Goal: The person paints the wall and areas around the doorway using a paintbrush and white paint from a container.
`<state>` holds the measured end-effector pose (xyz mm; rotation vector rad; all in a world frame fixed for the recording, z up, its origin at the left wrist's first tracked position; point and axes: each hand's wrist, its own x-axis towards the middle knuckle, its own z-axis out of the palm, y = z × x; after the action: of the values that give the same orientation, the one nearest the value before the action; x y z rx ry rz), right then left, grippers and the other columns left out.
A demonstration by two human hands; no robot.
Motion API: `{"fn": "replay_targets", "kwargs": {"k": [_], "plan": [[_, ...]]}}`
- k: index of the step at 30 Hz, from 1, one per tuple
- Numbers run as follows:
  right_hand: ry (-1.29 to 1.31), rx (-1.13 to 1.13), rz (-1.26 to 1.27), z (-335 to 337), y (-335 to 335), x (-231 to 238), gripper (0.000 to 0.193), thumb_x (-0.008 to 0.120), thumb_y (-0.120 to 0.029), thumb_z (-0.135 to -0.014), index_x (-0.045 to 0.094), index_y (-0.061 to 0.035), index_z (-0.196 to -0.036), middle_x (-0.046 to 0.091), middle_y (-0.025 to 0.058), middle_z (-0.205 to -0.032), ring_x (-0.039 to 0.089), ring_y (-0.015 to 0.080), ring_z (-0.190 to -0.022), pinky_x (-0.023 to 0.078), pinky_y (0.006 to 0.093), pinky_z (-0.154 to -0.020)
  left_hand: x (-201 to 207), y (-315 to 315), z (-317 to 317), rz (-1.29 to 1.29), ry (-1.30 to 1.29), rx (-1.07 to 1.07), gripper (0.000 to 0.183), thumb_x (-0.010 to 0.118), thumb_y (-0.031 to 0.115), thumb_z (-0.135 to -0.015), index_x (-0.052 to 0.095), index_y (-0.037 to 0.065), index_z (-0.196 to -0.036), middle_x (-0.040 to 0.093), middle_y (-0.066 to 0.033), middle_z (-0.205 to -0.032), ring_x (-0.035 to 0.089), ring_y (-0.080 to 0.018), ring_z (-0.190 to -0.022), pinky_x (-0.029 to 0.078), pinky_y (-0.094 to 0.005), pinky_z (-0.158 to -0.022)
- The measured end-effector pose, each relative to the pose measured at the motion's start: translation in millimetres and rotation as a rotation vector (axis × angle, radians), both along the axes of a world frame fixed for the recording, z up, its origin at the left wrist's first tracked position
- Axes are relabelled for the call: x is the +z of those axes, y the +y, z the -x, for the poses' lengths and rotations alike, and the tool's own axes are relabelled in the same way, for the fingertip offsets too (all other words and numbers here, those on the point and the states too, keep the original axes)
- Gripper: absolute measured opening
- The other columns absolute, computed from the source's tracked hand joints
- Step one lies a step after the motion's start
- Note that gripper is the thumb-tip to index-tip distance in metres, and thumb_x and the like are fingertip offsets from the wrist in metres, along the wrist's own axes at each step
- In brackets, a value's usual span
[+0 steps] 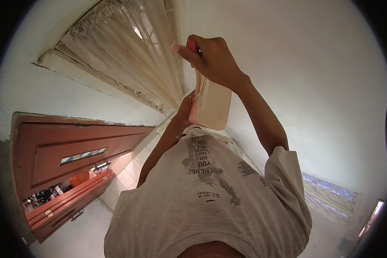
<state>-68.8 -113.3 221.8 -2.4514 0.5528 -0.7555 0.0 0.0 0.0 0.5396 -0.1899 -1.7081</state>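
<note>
My right hand is raised in front of me with its fingers closed round a tool with a red handle. The tool's working end is mostly hidden by the hand and the container, so its kind is unclear. Just below is a rounded rectangular container, cream on its broad face and pink along one side, with pale smears at its upper edge. My left hand grips the container from its left side; the fingers are hidden behind it. White flecks dot my left forearm.
A plain pale wall rises ahead and to the right. A gathered beige curtain covers a window at the upper left. A reddish-brown door stands at the left, above light floor tiles. Patterned vent blocks are at the right.
</note>
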Motion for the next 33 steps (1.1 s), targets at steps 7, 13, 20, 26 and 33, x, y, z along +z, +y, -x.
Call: {"fn": "replay_targets", "kwargs": {"k": [7, 13, 20, 26, 33], "plan": [[-0.093, -0.041, 0.008, -3, -1, 0, 0.051, 0.064, -0.043, -0.095, 0.054, -0.0032, -0.064, 0.053, 0.0077, -0.047, 0.054, 0.0187, -0.041, 0.042, 0.0305, -0.045, 5, 6, 6, 0.021, 0.015, -0.02, 0.047, 0.041, 0.034, -0.103, 0.049, 0.001, -0.136, 0.063, -0.0143, -0.124, 0.067, -0.0232, -0.108, 0.058, -0.0385, -0.091], [-0.165, -0.077, 0.028, -5, -6, -4, 0.05, 0.065, -0.04, -0.095, 0.053, -0.0037, -0.063, 0.054, 0.0061, -0.047, 0.054, 0.0166, -0.041, 0.042, 0.03, -0.045, -1, 3, 1, 0.037, 0.032, -0.037, 0.048, 0.042, 0.035, -0.102, 0.049, 0.001, -0.136, 0.063, -0.0138, -0.124, 0.067, -0.0226, -0.108, 0.058, -0.039, -0.091], [-0.176, -0.13, -0.026, 2, -14, -8, 0.048, 0.065, -0.036, -0.096, 0.053, -0.004, -0.062, 0.054, 0.0047, -0.048, 0.054, 0.0121, -0.042, 0.041, 0.028, -0.045, 10, 2, 2, -0.001, -0.026, -0.051, 0.051, 0.046, 0.039, -0.101, 0.049, 0.002, -0.136, 0.063, -0.0134, -0.124, 0.067, -0.023, -0.108, 0.057, -0.0396, -0.091], [-0.196, -0.188, -0.094, 9, -19, -10, 0.047, 0.063, -0.036, -0.097, 0.056, -0.0035, -0.064, 0.055, 0.0031, -0.049, 0.051, 0.0087, -0.044, 0.04, 0.0265, -0.045, 15, 1, 3, -0.006, -0.061, -0.062, 0.051, 0.046, 0.038, -0.101, 0.049, 0.003, -0.137, 0.064, -0.0128, -0.124, 0.067, -0.0226, -0.108, 0.057, -0.0397, -0.092], [-0.313, -0.278, -0.219, 21, -24, -5, 0.047, 0.064, -0.038, -0.096, 0.059, -0.0017, -0.067, 0.055, 0.006, -0.049, 0.052, 0.015, -0.041, 0.042, 0.0299, -0.045, 8, 1, -1, 0.009, -0.004, -0.132, 0.045, 0.039, 0.029, -0.104, 0.044, 0.004, -0.14, 0.06, -0.0118, -0.131, 0.064, -0.0226, -0.112, 0.054, -0.0386, -0.096]]}}
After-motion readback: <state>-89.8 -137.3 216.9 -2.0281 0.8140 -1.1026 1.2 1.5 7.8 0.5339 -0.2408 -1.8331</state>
